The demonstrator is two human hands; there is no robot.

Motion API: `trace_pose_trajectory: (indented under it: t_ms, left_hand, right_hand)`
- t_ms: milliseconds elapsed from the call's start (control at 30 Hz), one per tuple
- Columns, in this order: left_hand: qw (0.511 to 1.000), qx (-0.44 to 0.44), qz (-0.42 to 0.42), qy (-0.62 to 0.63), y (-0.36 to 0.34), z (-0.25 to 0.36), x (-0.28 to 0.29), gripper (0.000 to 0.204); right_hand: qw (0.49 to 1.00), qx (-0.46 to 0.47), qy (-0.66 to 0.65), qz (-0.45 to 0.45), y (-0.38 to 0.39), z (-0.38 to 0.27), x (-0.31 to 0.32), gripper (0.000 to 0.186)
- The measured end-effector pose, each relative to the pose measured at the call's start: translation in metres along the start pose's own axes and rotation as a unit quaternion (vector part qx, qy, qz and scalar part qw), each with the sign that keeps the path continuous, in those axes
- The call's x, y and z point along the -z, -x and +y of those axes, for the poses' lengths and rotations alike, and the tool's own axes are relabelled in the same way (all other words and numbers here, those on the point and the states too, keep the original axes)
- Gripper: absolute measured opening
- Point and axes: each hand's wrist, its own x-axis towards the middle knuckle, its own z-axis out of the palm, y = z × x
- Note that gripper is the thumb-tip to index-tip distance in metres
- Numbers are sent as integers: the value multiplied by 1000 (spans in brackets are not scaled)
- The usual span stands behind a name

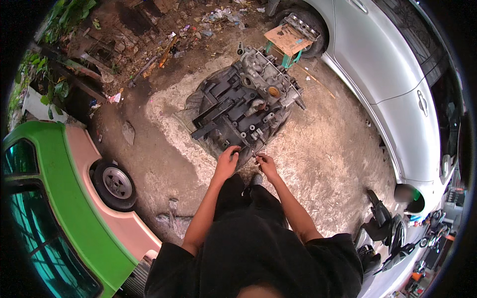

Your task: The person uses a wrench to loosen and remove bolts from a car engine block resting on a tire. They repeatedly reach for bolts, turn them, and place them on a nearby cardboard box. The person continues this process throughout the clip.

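Observation:
A greasy metal engine block (266, 77) rests on the ground in front of me, joined by dark engine parts (223, 107) spread over a dark sheet. My left hand (227, 161) is at the near edge of these parts, its fingers curled around something dark that I cannot make out. Just right of it, my right hand (267, 165) has thumb and fingers pinched beside a few small metal fittings (257, 135). Whatever lies in that pinch is too small to name. The two hands are apart, with a narrow gap between them.
A green and pink vehicle (57, 149) stands at the left, a silver car (377, 64) at the right. Beyond the engine is a green stool (288, 42) with a board and a metal part on top. Litter covers the far ground; a motorcycle (385, 223) stands at lower right.

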Motion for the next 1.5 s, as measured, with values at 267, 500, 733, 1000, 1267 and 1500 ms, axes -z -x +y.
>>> trace_pose_trajectory:
  t_ms: [267,500,733,1000,1267,1500]
  left_hand:
    - [905,254,-6,342,-27,-51,-25,54]
    - [780,368,-35,505,-57,-58,-28,53]
    - [760,369,-110,523,-60,-58,-19,56]
    - [772,366,-38,519,-65,-61,-14,53]
    - [816,350,-30,460,-69,-47,1,53]
    - [872,320,-99,357,-75,-56,16,53]
  right_hand:
    - [997,-4,52,49,-5,19,-11,24]
    - [993,16,35,111,-14,28,-26,28]
    - [988,15,17,152,-9,28,-39,26]
    - [983,47,73,164,5,6,-42,27]
    - [983,70,86,146,-18,7,-61,26]
    - [986,58,24,153,-27,-2,-80,24]
